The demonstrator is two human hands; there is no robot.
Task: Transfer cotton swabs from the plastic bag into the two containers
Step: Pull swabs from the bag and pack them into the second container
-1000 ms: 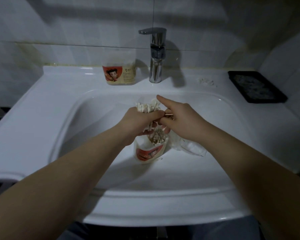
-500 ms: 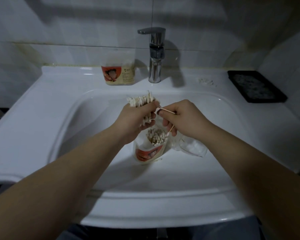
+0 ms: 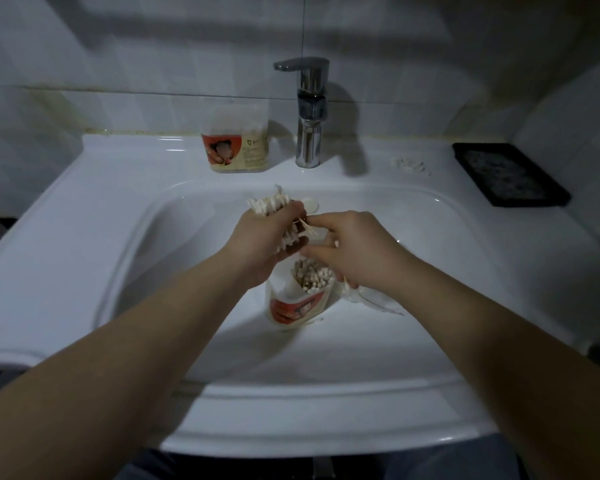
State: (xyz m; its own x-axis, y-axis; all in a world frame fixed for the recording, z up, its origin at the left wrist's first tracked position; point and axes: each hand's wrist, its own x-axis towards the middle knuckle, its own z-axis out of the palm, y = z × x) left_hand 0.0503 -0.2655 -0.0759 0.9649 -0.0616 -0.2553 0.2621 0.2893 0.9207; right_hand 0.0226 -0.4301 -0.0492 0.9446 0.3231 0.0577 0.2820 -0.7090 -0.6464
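Head view: a white sink seen from above, with both forearms reaching over its basin.
Lidded container: upright on the back ledge, just left of the faucet, red picture label facing forward.
Left hand: above the basin, fingers clenched round a swab bundle whose white tips fan out above the fist.
Open container: standing in the basin beneath the hands, partly filled with cotton swabs standing on end.
Faucet: chrome, at the middle of the back ledge.
Right hand: just beside the left hand, fingertips pinching a few loose swabs that stick out between the two hands.
Plastic bag: clear and crumpled, lying in the basin under the right wrist, touching the open container.
White bits: scattered on the ledge right of the faucet.
Black tray: at the ledge's far right.
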